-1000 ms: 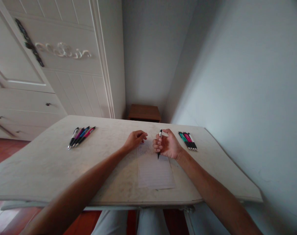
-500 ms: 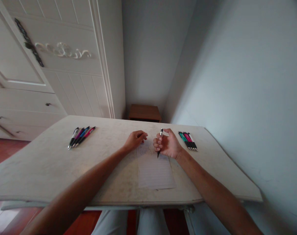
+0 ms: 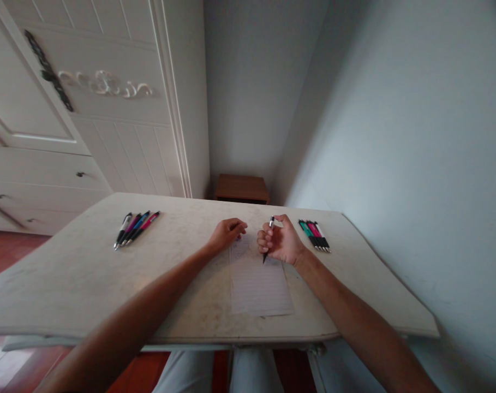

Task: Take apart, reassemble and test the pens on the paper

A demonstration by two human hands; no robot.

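A lined sheet of paper [image 3: 261, 292] with handwriting near its top lies on the table. My right hand [image 3: 286, 243] is over the sheet's upper right, fingers wrapped around a pen [image 3: 271, 222]. The pen stands nearly upright, its silver-and-white end up by my thumb and its dark tip pointing down at the paper. I cannot tell whether the tip touches the sheet. My left hand [image 3: 226, 234] rests at the sheet's upper left corner with its fingers curled in; nothing shows in them.
On the white table [image 3: 88, 284], several pens [image 3: 135, 228] lie fanned at the left. Another row of several pens [image 3: 314, 236] lies right of my right hand. A white cabinet [image 3: 120, 153] stands behind at left, a brown wooden box-like piece [image 3: 242, 187] beyond the far edge, a wall [image 3: 415, 136] at right.
My right hand and the pen have shifted very slightly to the right, and the pen's angle is a touch different. My left hand, the paper and the other pens stay put.
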